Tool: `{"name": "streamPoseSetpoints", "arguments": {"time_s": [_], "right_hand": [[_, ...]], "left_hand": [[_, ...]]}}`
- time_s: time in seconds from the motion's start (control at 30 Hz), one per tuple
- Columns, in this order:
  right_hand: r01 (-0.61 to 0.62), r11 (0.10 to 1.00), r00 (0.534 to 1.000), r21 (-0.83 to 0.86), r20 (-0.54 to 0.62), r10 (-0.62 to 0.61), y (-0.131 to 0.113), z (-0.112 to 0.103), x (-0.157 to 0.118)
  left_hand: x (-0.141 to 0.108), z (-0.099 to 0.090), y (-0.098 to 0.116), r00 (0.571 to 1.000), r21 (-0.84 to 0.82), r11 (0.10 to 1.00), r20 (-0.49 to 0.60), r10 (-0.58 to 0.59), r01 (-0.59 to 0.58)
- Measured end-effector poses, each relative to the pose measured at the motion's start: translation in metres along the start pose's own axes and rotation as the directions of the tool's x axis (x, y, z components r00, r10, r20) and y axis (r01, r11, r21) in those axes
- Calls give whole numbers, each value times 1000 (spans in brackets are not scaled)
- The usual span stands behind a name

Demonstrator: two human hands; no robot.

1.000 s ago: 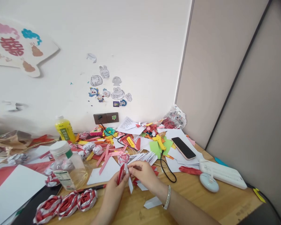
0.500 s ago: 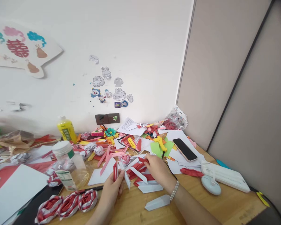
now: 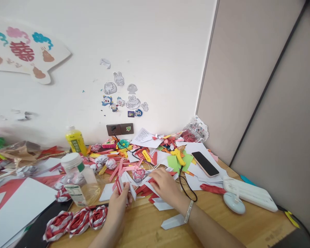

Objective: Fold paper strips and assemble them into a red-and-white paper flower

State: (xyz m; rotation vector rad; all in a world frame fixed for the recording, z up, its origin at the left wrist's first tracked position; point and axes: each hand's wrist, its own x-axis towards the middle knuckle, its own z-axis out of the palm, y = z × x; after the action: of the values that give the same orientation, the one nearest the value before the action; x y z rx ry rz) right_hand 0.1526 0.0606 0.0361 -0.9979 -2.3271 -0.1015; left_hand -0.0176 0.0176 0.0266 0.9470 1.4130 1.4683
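Observation:
My left hand (image 3: 118, 204) is closed around a small bundle of folded red and white paper pieces (image 3: 119, 183), held upright above the table. Just to its right, my right hand (image 3: 164, 186) hovers over a pile of folded red and white paper strips (image 3: 144, 190). Its fingers are bent and apart, and I see nothing between them; the hand covers part of the pile. A red-and-white paper rosette (image 3: 138, 174) lies behind the hands. Near my right wrist rests a single white folded strip (image 3: 172, 221).
Three striped paper rosettes (image 3: 79, 222) and a clear jar (image 3: 80, 182) stand left, with a yellow bottle (image 3: 76, 140) behind. A yellow glue gun (image 3: 179, 157), its black cord (image 3: 188, 196), a phone (image 3: 205, 164) and a white mouse (image 3: 234, 203) are on the right.
My right hand has moved slightly left and no longer pinches the red strip it gripped earlier. My left hand has drawn a little left with its paper bundle, now closer together.

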Motion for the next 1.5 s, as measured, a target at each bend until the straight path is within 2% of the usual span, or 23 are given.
{"name": "streamPoseSetpoints", "arguments": {"time_s": [0.03, 0.2, 0.4, 0.5, 0.6, 0.67, 0.73, 0.77, 0.87, 0.93, 1.03, 1.2, 1.33, 1.5], "right_hand": [[81, 997, 996, -1, 32, -81, -4, 6, 1], [157, 964, 983, -213, 123, -133, -15, 27, 2], [309, 921, 949, -237, 148, -280, -14, 19, 0], [293, 934, 955, -205, 105, -277, -12, 18, 0], [170, 984, 985, -61, -12, -171, -8, 14, 3], [35, 991, 992, 131, -128, -18, -8, 8, 4], [-96, 930, 961, 356, -209, 180, -12, 1, 6], [-151, 878, 940, 454, -210, 270, -15, -2, 6], [-276, 711, 888, 647, -111, 446, -28, -4, 6], [-303, 635, 879, 710, -49, 474, -37, -2, 4], [-331, 580, 873, 744, 7, 488, -45, 1, 1], [-360, 484, 823, 797, 28, 567, -46, 2, -1], [-301, 525, 859, 796, -12, 512, -45, 2, -1], [-279, 569, 867, 774, -52, 496, -46, 0, -2]], "left_hand": [[1, -1, -2, 1000, 0, 1000, -9, 1, -1], [3, -2, -3, 998, 8, 999, -59, 37, -36], [2, -1, 0, 996, -19, 998, -69, 64, -66], [0, 1, 3, 995, -49, 996, -68, 75, -79], [-3, 4, 9, 997, -87, 993, -9, 78, -78], [-5, 6, 12, 997, -122, 991, 40, 63, -58], [-7, 8, 13, 996, -142, 989, 78, 47, -36], [-8, 9, 13, 994, -138, 990, 98, 41, -27], [-11, 12, 11, 990, -96, 995, 139, 40, -27], [-14, 14, 12, 988, -67, 997, 151, 41, -32], [-21, 18, 15, 985, -60, 998, 171, 30, -20], [-24, 21, 16, 988, -37, 999, 152, 10, -5], [-24, 20, 14, 986, -11, 1000, 169, 7, -5], [-24, 21, 15, 978, 10, 1000, 209, 1, -3]]}}
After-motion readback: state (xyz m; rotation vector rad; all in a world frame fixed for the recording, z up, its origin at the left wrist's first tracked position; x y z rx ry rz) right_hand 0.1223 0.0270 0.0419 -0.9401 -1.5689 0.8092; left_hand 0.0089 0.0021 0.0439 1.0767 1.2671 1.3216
